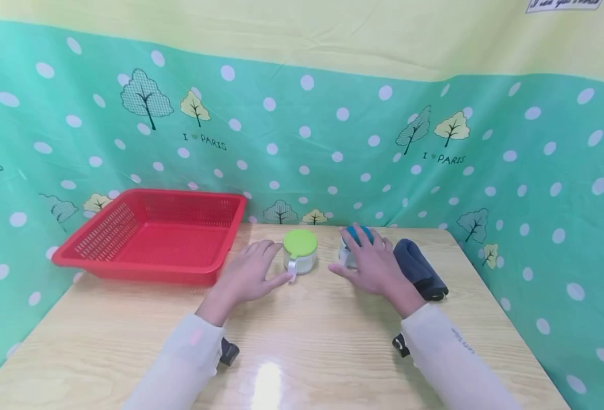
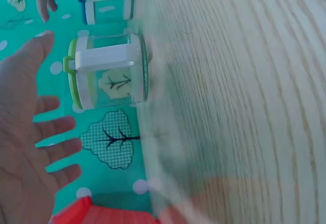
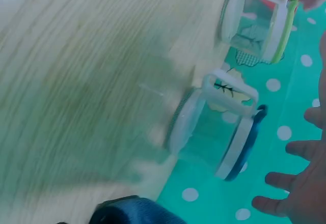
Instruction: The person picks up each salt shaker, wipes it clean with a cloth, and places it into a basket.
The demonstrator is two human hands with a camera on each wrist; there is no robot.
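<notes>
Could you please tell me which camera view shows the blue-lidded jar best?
The right wrist view: the blue-lidded jar is unobstructed and wholly in frame, with its lid and handle visible. The head view shows it partly hidden by the right grip; the left wrist view cuts it off at the top edge.

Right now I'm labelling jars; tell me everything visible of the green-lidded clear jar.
The clear cylindrical jar of glass or plastic has a round green lid, white collar and white side handle. It stands upright, lid closed, seemingly empty, on the pale wood table, handle at the near side. The left grip is beside it, apparently not touching.
</notes>
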